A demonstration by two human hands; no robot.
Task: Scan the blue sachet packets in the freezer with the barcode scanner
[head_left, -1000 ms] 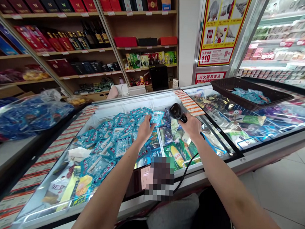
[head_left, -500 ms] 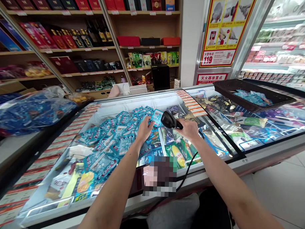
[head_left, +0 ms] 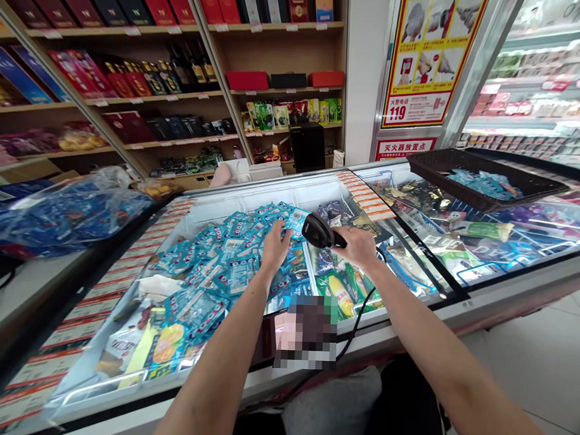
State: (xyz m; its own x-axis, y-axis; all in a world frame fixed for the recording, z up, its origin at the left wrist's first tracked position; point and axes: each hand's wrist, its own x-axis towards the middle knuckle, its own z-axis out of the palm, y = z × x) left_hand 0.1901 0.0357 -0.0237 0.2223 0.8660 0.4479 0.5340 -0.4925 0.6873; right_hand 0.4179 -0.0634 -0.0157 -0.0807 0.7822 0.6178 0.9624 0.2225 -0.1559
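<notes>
My right hand (head_left: 358, 246) is wrapped round the handle of a black barcode scanner (head_left: 319, 231), its head facing left. Just in front of it, my left hand (head_left: 276, 245) grips a blue ice-cream packet (head_left: 298, 221), its white label turned up towards the scanner. Beneath and to the left of my left hand, many similar blue packets (head_left: 232, 247) lie heaped in the chest freezer (head_left: 195, 205). From the scanner a black cable (head_left: 361, 312) runs down over the freezer's front edge.
A dark brown tray (head_left: 434, 172) with several blue packets rests on the freezer's right part. Green and yellow packs (head_left: 340, 294) lie right of the divider. A plastic bag of blue packets (head_left: 76, 213) sits at the left, and shelves (head_left: 275, 93) stand behind.
The scanner has tilted and its head now covers part of the packet's right side. Both hands keep nearly the same place; the view has shifted slightly.
</notes>
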